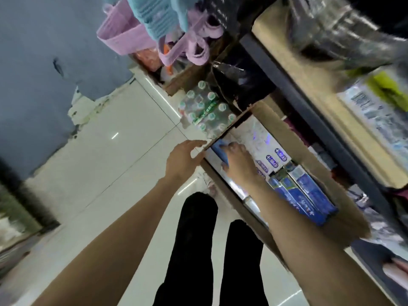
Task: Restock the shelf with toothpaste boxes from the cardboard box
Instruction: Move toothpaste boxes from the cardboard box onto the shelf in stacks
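Head view, tilted and a bit smeared: the person stands over an open brown cardboard box (309, 164) on the pale tiled floor (106, 155), black trouser legs (194, 239) below. The right hand (237, 161) is down inside the box, fingers (227, 146) curled over the end of a blue rectangular toothpaste box (217, 149); it looks like a loose clasp on that box, though the blur keeps me from seeing how firmly it holds. Just right of that grip lie white toothpaste boxes with blue round labels (273, 159), and nearer the wrist a row of blue-and-white toothpaste boxes (309, 195) packed side by side. The left hand (183, 159) sits just left of the right one, outside the box wall, fingertips (198, 143) at the raised cardboard flap (229, 125); whether it pinches the flap or only touches it I cannot tell. Beyond both hands stands a shrink-wrapped pack of clear bottles with green caps (205, 107), and further off hang pink and light-blue plastic baskets (136, 29). To the far right of the grip runs the dark-edged wooden shelf (309, 89), its goods blurred
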`<move>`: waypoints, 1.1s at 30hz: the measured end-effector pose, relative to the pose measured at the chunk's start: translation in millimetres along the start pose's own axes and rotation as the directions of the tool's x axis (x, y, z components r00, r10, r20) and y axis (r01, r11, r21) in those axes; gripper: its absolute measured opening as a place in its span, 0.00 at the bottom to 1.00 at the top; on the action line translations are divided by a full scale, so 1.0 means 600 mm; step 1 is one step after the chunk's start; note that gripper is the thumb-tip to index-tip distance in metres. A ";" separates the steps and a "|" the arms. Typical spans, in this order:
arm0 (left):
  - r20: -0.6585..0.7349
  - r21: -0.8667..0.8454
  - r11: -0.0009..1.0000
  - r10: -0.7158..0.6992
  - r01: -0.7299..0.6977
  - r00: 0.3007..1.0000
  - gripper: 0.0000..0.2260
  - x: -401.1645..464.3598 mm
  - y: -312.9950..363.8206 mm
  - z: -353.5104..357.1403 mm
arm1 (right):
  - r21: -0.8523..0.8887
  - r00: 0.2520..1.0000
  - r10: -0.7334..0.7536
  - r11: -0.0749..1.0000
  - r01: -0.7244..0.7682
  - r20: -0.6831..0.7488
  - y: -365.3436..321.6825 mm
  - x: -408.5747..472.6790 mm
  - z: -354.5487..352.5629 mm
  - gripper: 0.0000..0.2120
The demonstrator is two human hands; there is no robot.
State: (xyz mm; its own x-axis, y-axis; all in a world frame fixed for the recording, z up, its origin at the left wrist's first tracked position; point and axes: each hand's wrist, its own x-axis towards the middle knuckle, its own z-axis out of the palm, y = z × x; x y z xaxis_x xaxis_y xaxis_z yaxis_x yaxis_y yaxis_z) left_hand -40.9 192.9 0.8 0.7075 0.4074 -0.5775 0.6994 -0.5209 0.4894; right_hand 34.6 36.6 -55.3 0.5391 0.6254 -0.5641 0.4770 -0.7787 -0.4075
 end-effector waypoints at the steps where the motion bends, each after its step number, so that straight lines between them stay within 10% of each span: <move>1: -0.013 -0.004 1.000 0.015 -0.015 1.000 0.10 0.007 -0.004 0.005 | -0.011 1.000 -0.011 1.000 0.010 -0.024 0.003 0.022 0.015 0.27; 11: -0.051 -0.081 0.995 0.060 -0.064 0.997 0.08 0.008 -0.015 0.010 | -0.056 1.000 -0.010 0.998 0.009 -0.009 0.058 0.087 0.015 0.31; 22: -0.043 -0.013 1.000 -0.009 0.008 0.999 0.10 0.000 0.001 0.014 | 0.503 0.928 0.173 0.864 0.019 -0.331 0.102 -0.038 -0.045 0.22; 26: -0.245 0.056 0.974 0.225 -0.218 0.943 0.20 -0.018 0.044 0.016 | 0.555 0.902 0.177 0.828 0.081 -0.395 0.110 -0.106 -0.085 0.22; 33: 0.297 -0.297 0.906 0.388 -0.302 0.873 0.40 -0.049 0.174 0.057 | 0.515 0.845 0.064 0.816 0.262 -0.531 0.087 -0.211 -0.169 0.15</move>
State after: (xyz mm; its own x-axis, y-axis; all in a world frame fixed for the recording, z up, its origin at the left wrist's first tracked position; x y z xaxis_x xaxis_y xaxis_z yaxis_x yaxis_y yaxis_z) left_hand 8.0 101.1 46.7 0.8585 -0.0692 -0.5081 0.4504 -0.3719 0.8117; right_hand 61.8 -78.0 67.6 0.8544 0.5051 -0.1217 0.1729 -0.4973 -0.8502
